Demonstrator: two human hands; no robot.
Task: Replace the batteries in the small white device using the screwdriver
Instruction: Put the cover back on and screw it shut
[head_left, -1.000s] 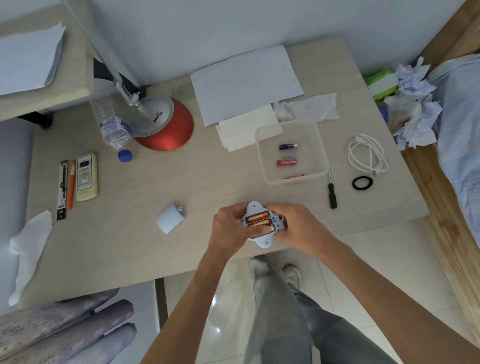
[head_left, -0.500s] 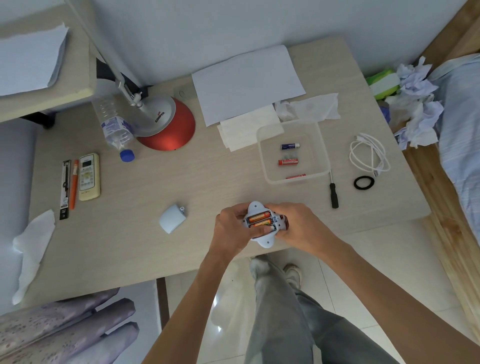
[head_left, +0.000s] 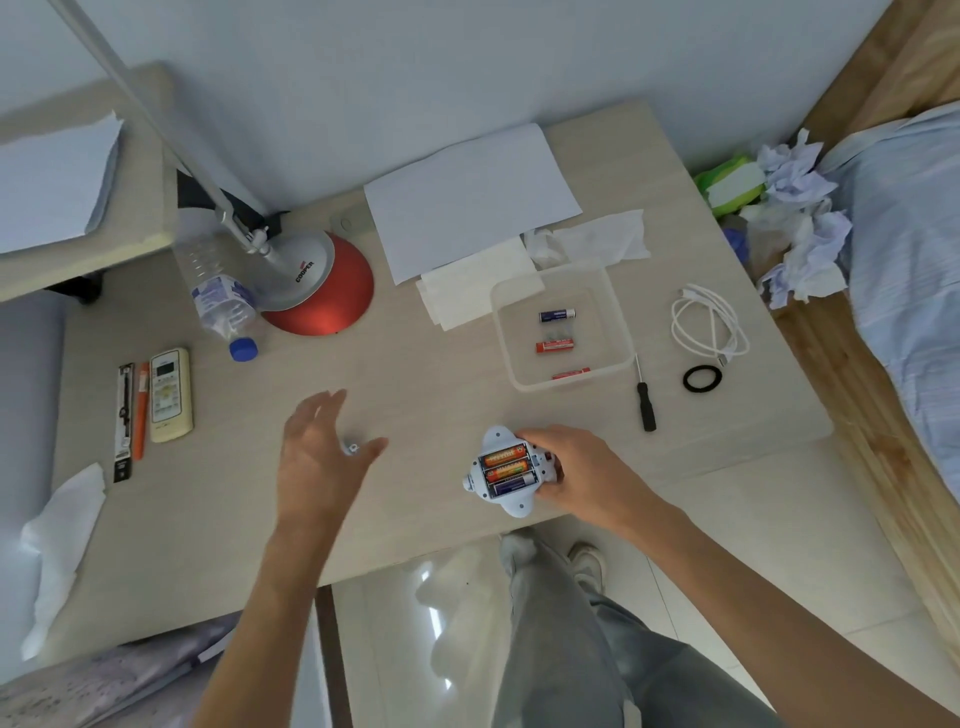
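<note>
holding the small white device (head_left: 506, 475) at the near edge of the surface (head_left: 415, 405), the right hand (head_left: 582, 475) had its grip closed around the device's right side, about 6 o'clock in the view. the battery bay faced up, uncovered, with three batteries (head_left: 506, 470) seated side by side: two orange, one dark blue nearest the person.

the left hand (head_left: 322, 457) hovered at about 8 o'clock from the device, well apart from it, grip released, fingers spread, palm down. a small pale piece (head_left: 352, 447) showed just under its fingers; mostly hidden, could not tell what it was, or whether the hand touched it.

the screwdriver (head_left: 644, 397) lay untouched on the surface at 2 o'clock from the device, black handle toward the person, shaft pointing away, just beside the right wall of the clear tray (head_left: 618, 322). three loose batteries lay in the tray: one dark blue (head_left: 556, 315) at the far side, one red (head_left: 555, 345) in the middle, another red (head_left: 570, 373) against the near wall.

at 3 o'clock from the tray: coiled white cable (head_left: 709, 325), with a black ring (head_left: 702, 378) just near of it. at 9 o'clock on the surface: remote control (head_left: 169, 395), orange pen (head_left: 139, 410), black strip (head_left: 123, 421), side by side. red lamp base (head_left: 332, 291) and a lying plastic bottle (head_left: 221, 304) at 10 o'clock. white paper sheet (head_left: 467, 197) at 12 o'clock.
</note>
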